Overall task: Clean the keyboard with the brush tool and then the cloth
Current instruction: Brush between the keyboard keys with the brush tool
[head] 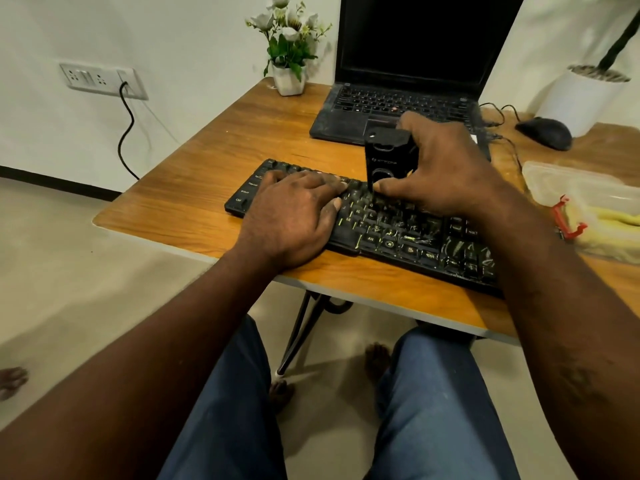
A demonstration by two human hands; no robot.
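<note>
laptop [398,109] close behind keyboard [398,233]

A wooden table [214,161] stands on a beige floor [69,271] beside a white wall [86,29] with a socket panel [104,79].

Home office: wooden desk [214,174], laptop [408,81], mouse [545,132], flower vase [289,79].

The only camera rides on my head, wide-angle, facing forward and tilted down. From close above it looks onto the keyboard [408,233] at the near edge of the table [207,157], my legs [436,403] at the bottom, the wall [166,32] at the top.
</note>
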